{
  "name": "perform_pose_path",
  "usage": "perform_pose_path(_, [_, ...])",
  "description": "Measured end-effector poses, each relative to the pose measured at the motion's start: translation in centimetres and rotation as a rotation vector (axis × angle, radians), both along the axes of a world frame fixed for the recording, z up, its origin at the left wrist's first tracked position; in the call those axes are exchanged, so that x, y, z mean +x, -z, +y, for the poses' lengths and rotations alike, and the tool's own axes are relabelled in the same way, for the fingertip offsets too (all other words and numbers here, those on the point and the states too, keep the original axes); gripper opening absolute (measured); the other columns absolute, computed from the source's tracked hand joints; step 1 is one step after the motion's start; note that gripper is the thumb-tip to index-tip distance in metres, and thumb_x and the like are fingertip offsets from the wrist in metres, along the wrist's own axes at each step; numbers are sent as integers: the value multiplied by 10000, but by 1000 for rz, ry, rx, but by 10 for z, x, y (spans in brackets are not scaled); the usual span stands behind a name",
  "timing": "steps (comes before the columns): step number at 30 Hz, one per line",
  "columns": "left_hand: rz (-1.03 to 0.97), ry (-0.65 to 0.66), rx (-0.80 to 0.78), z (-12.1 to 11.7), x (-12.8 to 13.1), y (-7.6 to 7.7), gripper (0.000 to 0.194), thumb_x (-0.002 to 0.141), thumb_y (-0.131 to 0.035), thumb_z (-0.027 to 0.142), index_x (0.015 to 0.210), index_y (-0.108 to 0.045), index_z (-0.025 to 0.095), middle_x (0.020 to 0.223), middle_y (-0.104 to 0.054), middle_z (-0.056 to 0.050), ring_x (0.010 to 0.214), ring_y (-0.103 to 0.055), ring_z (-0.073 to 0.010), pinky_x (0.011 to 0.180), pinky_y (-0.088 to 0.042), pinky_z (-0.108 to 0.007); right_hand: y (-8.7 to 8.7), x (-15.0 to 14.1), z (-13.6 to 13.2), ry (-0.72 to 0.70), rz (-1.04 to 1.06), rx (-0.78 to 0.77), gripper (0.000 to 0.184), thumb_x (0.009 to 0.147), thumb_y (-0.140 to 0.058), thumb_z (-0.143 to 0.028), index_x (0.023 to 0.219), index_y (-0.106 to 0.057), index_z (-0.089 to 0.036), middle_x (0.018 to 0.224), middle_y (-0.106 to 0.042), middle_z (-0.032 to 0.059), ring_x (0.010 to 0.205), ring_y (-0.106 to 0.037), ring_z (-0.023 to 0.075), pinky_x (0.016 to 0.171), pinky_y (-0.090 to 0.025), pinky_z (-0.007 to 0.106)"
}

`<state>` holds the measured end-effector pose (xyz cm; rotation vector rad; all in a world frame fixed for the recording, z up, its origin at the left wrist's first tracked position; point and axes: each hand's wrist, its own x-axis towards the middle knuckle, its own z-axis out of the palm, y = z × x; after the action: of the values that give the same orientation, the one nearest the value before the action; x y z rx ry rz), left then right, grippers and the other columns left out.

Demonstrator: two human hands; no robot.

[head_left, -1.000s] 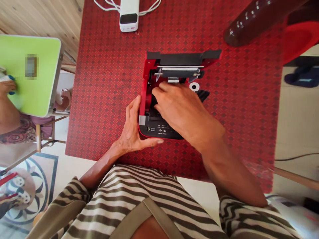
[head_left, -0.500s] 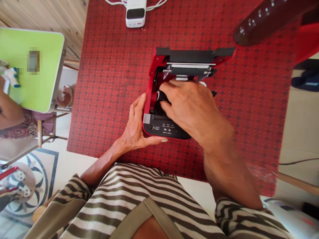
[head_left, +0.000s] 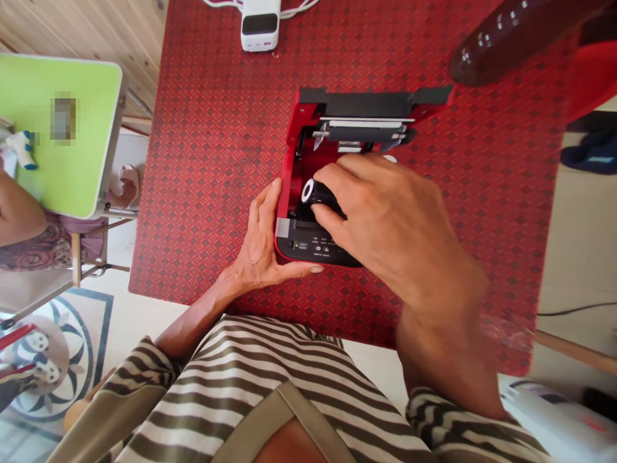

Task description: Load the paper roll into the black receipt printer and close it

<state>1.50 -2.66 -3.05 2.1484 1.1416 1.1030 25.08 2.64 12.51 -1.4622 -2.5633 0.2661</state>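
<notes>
A red and black label printer (head_left: 308, 247) sits on the red patterned tablecloth (head_left: 216, 161), with its black-edged lid (head_left: 371, 106) open away from me. In its bay lies a black roll with a white core (head_left: 321, 198). My right hand (head_left: 385, 218) is shut over that roll, with the fingers hiding most of it. My left hand (head_left: 263, 247) grips the printer's near left corner, its thumb along the front. A sliver of white shows beyond my right fingers, and I cannot tell what it is.
A white power bank (head_left: 260, 26) with cables lies at the cloth's far edge. A dark studded object (head_left: 506, 42) overhangs the far right corner. To the left, a person's arm (head_left: 17, 215) reaches onto a lime green table (head_left: 81, 173).
My right hand has shifted toward me and the right, uncovering more of the roll and its white core. The printer has moved slightly right since the oldest frame.
</notes>
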Motion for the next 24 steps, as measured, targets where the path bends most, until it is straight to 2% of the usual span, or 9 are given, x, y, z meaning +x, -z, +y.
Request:
perform_pose_path(2, [-17,5,0,0,0,1,1634,930,-750,1217,2087,-1,339,2032,-403,-263,1833,-498,-535,1524,-483,-776,-12,11,-10,5,33,65,179,1195,-677,-179,1236,-845,-227,1237,-907,158,1190,-890,412,1038,-720,547])
perform_pose_path(5, [-40,15,-6,0,0,2,1647,916,-766,1217,2090,-18,339,2034,-402,-258,1821,-496,-541,1530,-456,-791,-24,30,-25,88,215,164,191,1201,-775,-244,1369,-865,-245,1316,-935,131,1225,-914,388,1086,-760,566])
perform_pose_path(8, [-34,-1,9,0,0,2,1648,912,-754,1227,2093,-28,335,2021,-423,-268,1801,-524,-541,1513,-475,-789,-21,44,-32,201,355,105,325,1164,-859,-357,1488,-868,-337,1373,-934,98,1248,-919,385,1043,-794,580])
perform_pose_path(11, [-9,-15,25,0,-1,2,1653,894,-748,1241,2090,-52,336,2014,-449,-279,1807,-538,-552,1506,-486,-794,-2,51,-30,266,412,-36,411,1111,-908,-455,1515,-877,-385,1408,-921,102,1284,-909,412,976,-814,597])
perform_pose_path(14, [20,-37,29,0,-2,2,1667,864,-736,1267,2083,-68,347,2016,-461,-283,1814,-554,-558,1500,-502,-793,28,61,-30,321,498,-133,450,1064,-946,-472,1502,-884,-387,1402,-931,94,1265,-918,397,969,-823,584])
perform_pose_path(20, [-4,-22,43,4,-8,3,1680,837,-757,1271,2089,-90,369,2040,-426,-269,1828,-534,-574,1495,-500,-808,87,94,-47,445,776,-261,366,1021,-888,-410,1384,-882,-368,1309,-970,53,1140,-947,338,993,-825,559])
perform_pose_path(24, [8,-31,45,6,-9,3,1711,811,-775,1276,2089,-78,377,2010,-457,-269,1785,-576,-563,1475,-526,-806,106,98,-51,435,809,-279,340,994,-829,-343,1329,-885,-357,1216,-981,21,1023,-952,303,986,-814,533])
